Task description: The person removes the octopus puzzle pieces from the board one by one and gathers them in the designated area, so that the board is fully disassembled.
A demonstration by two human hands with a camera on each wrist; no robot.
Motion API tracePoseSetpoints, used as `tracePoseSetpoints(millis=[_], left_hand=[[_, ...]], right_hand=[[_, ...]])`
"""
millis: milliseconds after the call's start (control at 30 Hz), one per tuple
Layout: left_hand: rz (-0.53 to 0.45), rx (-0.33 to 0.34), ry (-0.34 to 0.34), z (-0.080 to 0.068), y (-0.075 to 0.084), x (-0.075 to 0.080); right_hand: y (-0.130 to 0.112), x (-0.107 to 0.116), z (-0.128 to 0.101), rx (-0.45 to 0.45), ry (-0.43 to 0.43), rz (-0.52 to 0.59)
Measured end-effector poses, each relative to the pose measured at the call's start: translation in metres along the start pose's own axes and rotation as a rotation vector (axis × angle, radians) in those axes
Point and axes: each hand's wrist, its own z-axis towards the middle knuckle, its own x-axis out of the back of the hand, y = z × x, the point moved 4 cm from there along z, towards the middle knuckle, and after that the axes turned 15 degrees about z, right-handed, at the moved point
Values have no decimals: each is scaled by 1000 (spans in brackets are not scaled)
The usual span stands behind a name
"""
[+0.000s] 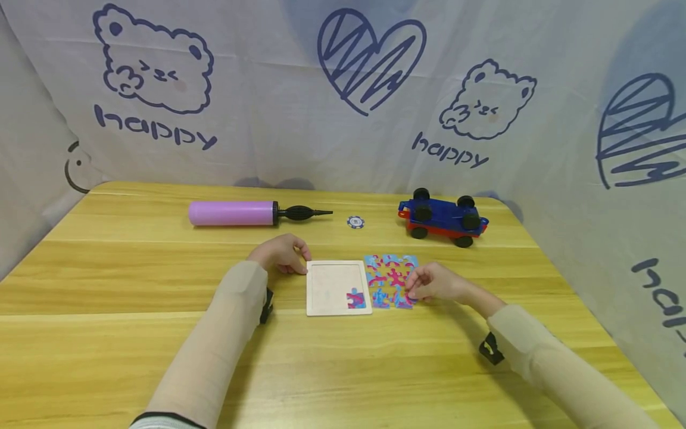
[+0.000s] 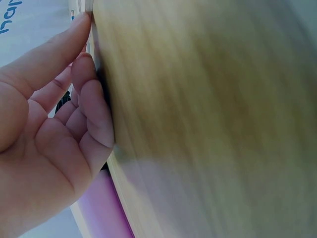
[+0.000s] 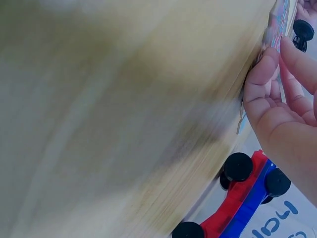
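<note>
Head view: I see the left hand [image 1: 281,253] resting at the upper left corner of the white puzzle tray [image 1: 339,288], fingers loosely curled, tips touching the tray's edge. In the left wrist view the fingers [image 2: 91,106] lie lightly bent against the wooden table [image 2: 208,119]; they enclose nothing that I can make out.

One pink-and-blue piece [image 1: 356,298] sits in the tray's lower right corner. The rest of the tray's recess is bare white.

Just right of the tray, touching or nearly touching it, lies the cluster of loose puzzle pieces [image 1: 387,275], pink, blue and light blue. The right hand [image 1: 433,282] is on the cluster's right side, fingers curled, tips on the pieces. In the right wrist view the fingertips [image 3: 265,69] press at the edge of a piece [image 3: 280,22]; I cannot tell whether it is pinched or only touched.

Back of table: a purple hand pump [image 1: 241,213] with black nozzle lying on its side, a small blue-and-white chip [image 1: 355,222] near its tip, and a blue-and-red toy car [image 1: 442,217] upside down, wheels up. Printed fabric backdrop [image 1: 343,95] behind.
</note>
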Motion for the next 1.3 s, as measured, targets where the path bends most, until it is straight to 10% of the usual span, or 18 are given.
tracePoseSetpoints(millis=[1300], left_hand=[[-10,8,7,0,-1,-1]], right_hand=[[-28,-27,28,94,10,-123]])
